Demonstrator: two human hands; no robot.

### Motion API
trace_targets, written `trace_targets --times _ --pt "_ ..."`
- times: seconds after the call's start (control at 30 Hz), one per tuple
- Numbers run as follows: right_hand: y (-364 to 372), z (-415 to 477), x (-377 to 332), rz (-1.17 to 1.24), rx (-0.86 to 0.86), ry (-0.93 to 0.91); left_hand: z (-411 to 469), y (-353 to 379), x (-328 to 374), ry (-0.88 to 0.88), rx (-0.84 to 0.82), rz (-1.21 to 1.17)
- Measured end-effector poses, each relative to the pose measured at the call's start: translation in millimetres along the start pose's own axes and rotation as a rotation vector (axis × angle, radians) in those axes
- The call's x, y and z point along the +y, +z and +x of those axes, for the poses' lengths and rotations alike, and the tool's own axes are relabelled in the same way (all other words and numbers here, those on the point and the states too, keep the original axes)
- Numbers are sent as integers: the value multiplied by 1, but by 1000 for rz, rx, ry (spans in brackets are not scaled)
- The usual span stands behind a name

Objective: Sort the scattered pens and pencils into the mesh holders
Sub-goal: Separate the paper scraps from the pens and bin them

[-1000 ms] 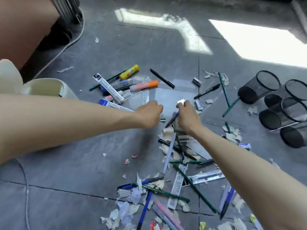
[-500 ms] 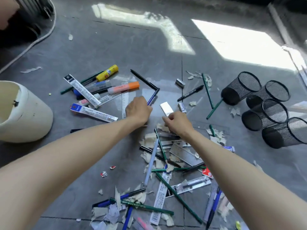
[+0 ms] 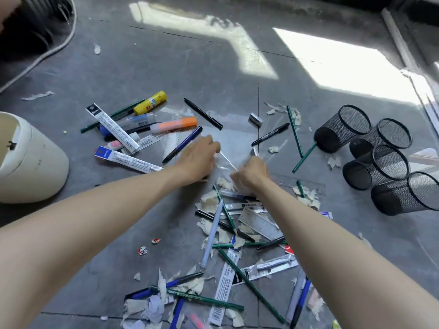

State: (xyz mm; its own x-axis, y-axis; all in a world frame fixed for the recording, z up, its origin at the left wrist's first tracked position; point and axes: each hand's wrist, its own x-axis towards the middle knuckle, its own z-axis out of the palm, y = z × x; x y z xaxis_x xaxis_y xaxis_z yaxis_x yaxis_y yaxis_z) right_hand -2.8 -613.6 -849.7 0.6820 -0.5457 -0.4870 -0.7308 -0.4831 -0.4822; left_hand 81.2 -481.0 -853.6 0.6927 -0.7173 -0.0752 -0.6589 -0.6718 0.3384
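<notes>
Both hands are working at the middle of the grey tiled floor (image 3: 166, 55). The left hand (image 3: 198, 157) and the right hand (image 3: 251, 174) are each pinching an end of a clear plastic wrapper (image 3: 226, 160), stretched between them; the right hand is blurred, its fingers (image 3: 234, 175) clenched on the film. A dark blue pen (image 3: 184, 143) is lying just at ten o'clock of the left hand; whether that hand is touching it, I cannot tell. Four black mesh holders (image 3: 342, 128) are lying on their sides at three o'clock, touching one another, with a green pencil (image 3: 304, 157) tipping into the nearest. More pens and pencils are lying scattered at six o'clock among torn paper scraps (image 3: 209, 201), and a cluster with an orange highlighter (image 3: 174, 124) and yellow glue stick (image 3: 150, 102) is sitting at ten o'clock. A cream bin (image 3: 33, 160) is lying at nine o'clock.
</notes>
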Motion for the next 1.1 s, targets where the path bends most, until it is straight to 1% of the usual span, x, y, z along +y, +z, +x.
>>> trace_targets --times 0.07,0.1,0.17,0.23,0.33,0.43,0.5,0.53,0.6,0.67,0.7,0.73,0.8,0.9,0.97,1.0,1.03,1.1 --pt "-3 -1 -2 19 32 -107 1 10 8 229 -41 58" --pt "-6 -1 -2 -12 60 -158 2 15 9 311 -43 114" --pt "-14 4 2 -130 192 -236 5 24 5 405 -27 232" --pt "-20 12 12 -216 287 -276 8 29 -4 445 -12 294" --pt "-21 19 25 -177 260 -288 12 21 -20 399 32 361" --pt "-17 19 18 25 159 -322 21 6 -39 200 104 502" --pt "-12 17 4 135 66 -396 28 1 -47 115 147 516" --pt "-11 19 -2 115 68 -437 30 1 -47 123 185 492" --pt "-13 30 -8 -28 178 -472 33 5 -38 197 265 434" --pt "-20 45 -2 -179 277 -404 36 11 -24 266 303 338" --pt "-23 51 5 -224 286 -357 37 14 -18 276 302 285" --pt "-27 56 11 -249 281 -332 40 18 -14 267 297 241" --pt "-31 59 21 -286 278 -348 45 22 -10 228 276 215" --pt "-31 53 23 -296 330 -368 45 19 -9 195 231 267" --pt "-28 48 17 -252 361 -413 41 16 -11 229 246 301" --pt "-26 48 12 -257 362 -476 39 14 -13 254 257 301" --pt "-24 49 6 -303 324 -553 39 14 -16 273 276 292" --pt "-20 54 -9 -463 145 -667 36 18 -26 288 274 253"
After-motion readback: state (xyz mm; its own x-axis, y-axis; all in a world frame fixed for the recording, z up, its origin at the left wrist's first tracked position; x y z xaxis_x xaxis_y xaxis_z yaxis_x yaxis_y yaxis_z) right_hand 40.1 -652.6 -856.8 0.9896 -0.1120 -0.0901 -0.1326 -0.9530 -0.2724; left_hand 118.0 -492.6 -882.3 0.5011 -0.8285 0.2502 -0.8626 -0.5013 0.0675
